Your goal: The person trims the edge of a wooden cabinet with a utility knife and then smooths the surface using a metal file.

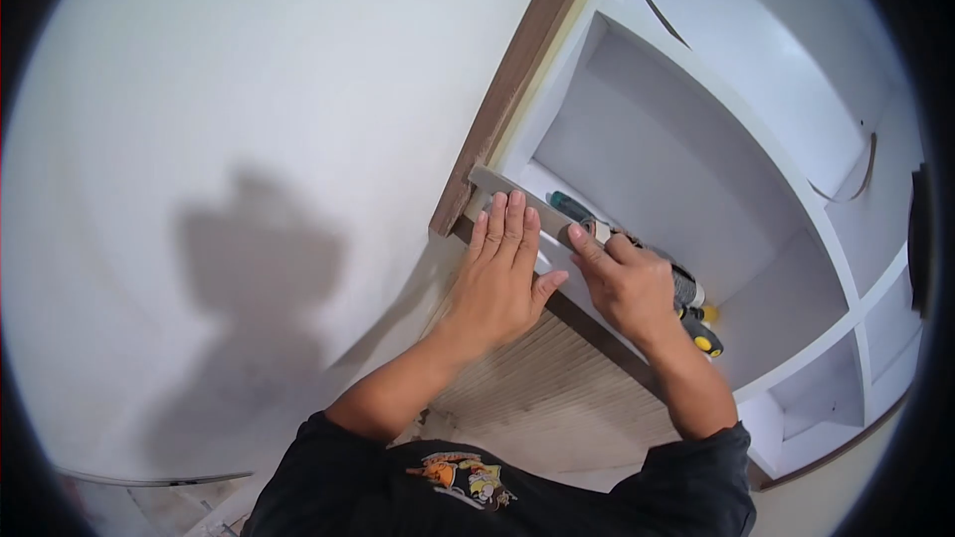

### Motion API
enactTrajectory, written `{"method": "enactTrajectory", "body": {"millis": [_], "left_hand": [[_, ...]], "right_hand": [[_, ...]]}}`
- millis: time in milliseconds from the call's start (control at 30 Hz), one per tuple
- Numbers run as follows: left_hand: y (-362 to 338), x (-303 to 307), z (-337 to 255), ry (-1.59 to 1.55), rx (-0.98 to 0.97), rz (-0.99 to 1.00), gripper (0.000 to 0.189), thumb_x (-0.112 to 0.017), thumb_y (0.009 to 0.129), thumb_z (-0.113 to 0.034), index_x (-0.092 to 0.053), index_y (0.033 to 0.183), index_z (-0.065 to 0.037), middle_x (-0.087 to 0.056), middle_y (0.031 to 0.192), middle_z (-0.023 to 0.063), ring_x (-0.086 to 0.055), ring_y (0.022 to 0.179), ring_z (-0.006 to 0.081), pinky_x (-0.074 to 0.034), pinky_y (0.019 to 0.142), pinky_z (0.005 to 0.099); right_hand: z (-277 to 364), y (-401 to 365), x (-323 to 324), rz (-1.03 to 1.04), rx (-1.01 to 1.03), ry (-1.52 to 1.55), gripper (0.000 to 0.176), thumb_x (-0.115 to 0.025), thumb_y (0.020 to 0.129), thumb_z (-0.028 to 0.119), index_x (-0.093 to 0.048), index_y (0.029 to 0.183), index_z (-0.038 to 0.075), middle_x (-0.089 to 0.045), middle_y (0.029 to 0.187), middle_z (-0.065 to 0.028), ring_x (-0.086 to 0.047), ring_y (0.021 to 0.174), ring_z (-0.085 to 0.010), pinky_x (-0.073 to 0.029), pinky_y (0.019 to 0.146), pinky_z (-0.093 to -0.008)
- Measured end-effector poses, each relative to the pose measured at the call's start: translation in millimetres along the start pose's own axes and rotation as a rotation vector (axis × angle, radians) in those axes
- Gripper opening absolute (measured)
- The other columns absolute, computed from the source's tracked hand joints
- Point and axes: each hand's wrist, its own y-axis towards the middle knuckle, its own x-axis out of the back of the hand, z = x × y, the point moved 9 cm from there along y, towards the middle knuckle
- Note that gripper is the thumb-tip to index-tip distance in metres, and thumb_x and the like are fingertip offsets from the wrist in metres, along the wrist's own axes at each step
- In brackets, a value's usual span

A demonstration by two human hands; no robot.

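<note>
You're pressing your left hand [502,273] flat, fingers spread and nothing clasped, onto the narrow pale grey strip [494,182] that's lying along the front lip of the white open-fronted shelf unit [647,139]. Your right hand [632,288] is sitting just beside it on the same lip, thumb pushing down on the strip. The fingers are curling over, and I cannot tell whether they're closing on anything. Just inside the unit's compartment, a teal-handled screwdriver [569,206] is lying next to your thumb, and a black-and-yellow tool [701,333] is poking out past your wrist. By the look of it, the strip is placed and lined up, with no fixing showing; securing it seems to be what's left.
</note>
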Motion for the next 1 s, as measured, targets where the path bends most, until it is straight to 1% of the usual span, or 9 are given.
{"method": "enactTrajectory", "body": {"millis": [133,267,400,600,633,700,867,900,1000], "left_hand": [[13,11,5,-0.037,0.033,-0.098,0.081,-0.052,0.104,-0.044,-0.025,0.156,0.012,-0.019,0.164,0.0360,-0.016,0.153,0.0530,-0.016,0.122,0.0620],[2,2,6,-0.050,0.013,-0.066,0.081,-0.053,0.104,-0.042,-0.025,0.156,0.012,-0.020,0.163,0.0368,-0.017,0.153,0.0531,-0.016,0.122,0.0625],[23,21,7,-0.027,0.022,-0.141,0.080,-0.055,0.103,-0.040,-0.026,0.155,0.013,-0.022,0.162,0.0373,-0.018,0.153,0.0532,-0.016,0.122,0.0630],[-1,3,4,-0.065,0.012,-0.058,0.078,-0.057,0.102,-0.037,-0.029,0.154,0.013,-0.022,0.162,0.0378,-0.019,0.152,0.0538,-0.017,0.122,0.0633],[7,12,2,-0.061,0.007,-0.094,0.078,-0.057,0.102,-0.037,-0.029,0.154,0.013,-0.023,0.162,0.0380,-0.019,0.152,0.0542,-0.017,0.122,0.0635],[33,26,4,-0.053,-0.008,-0.171,0.077,-0.057,0.102,-0.036,-0.029,0.154,0.013,-0.023,0.161,0.0383,-0.019,0.152,0.0551,-0.018,0.121,0.0640],[5,11,1,-0.071,-0.001,-0.051,0.075,-0.056,0.103,-0.035,-0.030,0.153,0.014,-0.024,0.161,0.0381,-0.020,0.152,0.0539,-0.018,0.122,0.0617],[3,7,-1,-0.084,0.010,-0.043,0.075,-0.056,0.103,-0.035,-0.030,0.153,0.014,-0.023,0.161,0.0381,-0.020,0.152,0.0536,-0.018,0.122,0.0616],[48,36,-5,-0.064,-0.038,-0.164,0.075,-0.056,0.103,-0.034,-0.030,0.153,0.015,-0.024,0.161,0.0389,-0.020,0.151,0.0548,-0.018,0.122,0.0621]], "right_hand": [[-6,19,-6,0.180,-0.084,-0.101,0.040,-0.078,0.087,0.023,-0.074,0.126,0.031,-0.063,0.079,-0.0025,-0.065,0.057,-0.0228,-0.054,0.051,-0.0365],[-2,-5,-6,0.003,-0.005,0.032,0.047,-0.078,0.087,0.025,-0.069,0.132,0.032,-0.056,0.073,-0.0017,-0.061,0.053,-0.0240,-0.051,0.048,-0.0381],[-4,27,-3,0.137,-0.068,-0.106,0.044,-0.078,0.085,0.022,-0.072,0.129,0.029,-0.061,0.076,-0.0028,-0.065,0.057,-0.0231,-0.054,0.051,-0.0368],[-2,-1,-7,0.019,0.005,-0.022,0.047,-0.074,0.088,0.018,-0.069,0.133,0.031,-0.055,0.074,-0.0022,-0.062,0.054,-0.0246,-0.052,0.048,-0.0386],[-4,11,-5,0.129,-0.076,-0.081,0.047,-0.075,0.087,0.020,-0.069,0.132,0.032,-0.055,0.073,-0.0027,-0.062,0.055,-0.0246,-0.052,0.049,-0.0388],[-8,24,0,0.112,-0.076,-0.086,0.047,-0.076,0.086,0.021,-0.070,0.132,0.032,-0.055,0.072,-0.0027,-0.062,0.055,-0.0245,-0.052,0.049,-0.0387],[0,-5,-2,0.020,0.005,0.010,0.046,-0.077,0.087,0.024,-0.070,0.131,0.032,-0.055,0.072,-0.0019,-0.062,0.054,-0.0245,-0.049,0.047,-0.0393],[-4,0,-2,0.083,-0.023,-0.093,0.045,-0.077,0.088,0.023,-0.070,0.131,0.032,-0.055,0.071,-0.0020,-0.062,0.053,-0.0243,-0.049,0.046,-0.0392],[-15,35,14,0.050,-0.118,-0.076,0.044,-0.076,0.089,0.022,-0.070,0.131,0.033,-0.055,0.071,-0.0023,-0.061,0.052,-0.0248,-0.051,0.046,-0.0389]]}}
